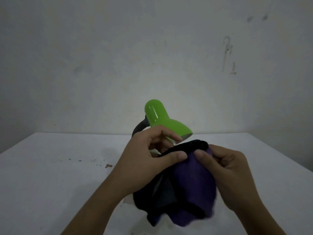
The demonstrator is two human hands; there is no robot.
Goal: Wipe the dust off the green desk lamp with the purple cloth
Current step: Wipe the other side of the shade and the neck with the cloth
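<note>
A green desk lamp stands at the middle of the white table, its shade tilted down toward the right on a dark bent neck. In front of it hangs a purple cloth with a black edge, held up above the table. My left hand pinches the cloth's top edge with thumb and fingers, just in front of the shade's rim. My right hand pinches the same edge a little to the right. The lamp's base is hidden behind my hands and the cloth.
A plain whitish wall rises right behind the table's far edge. Small brown specks dot the tabletop left of the lamp.
</note>
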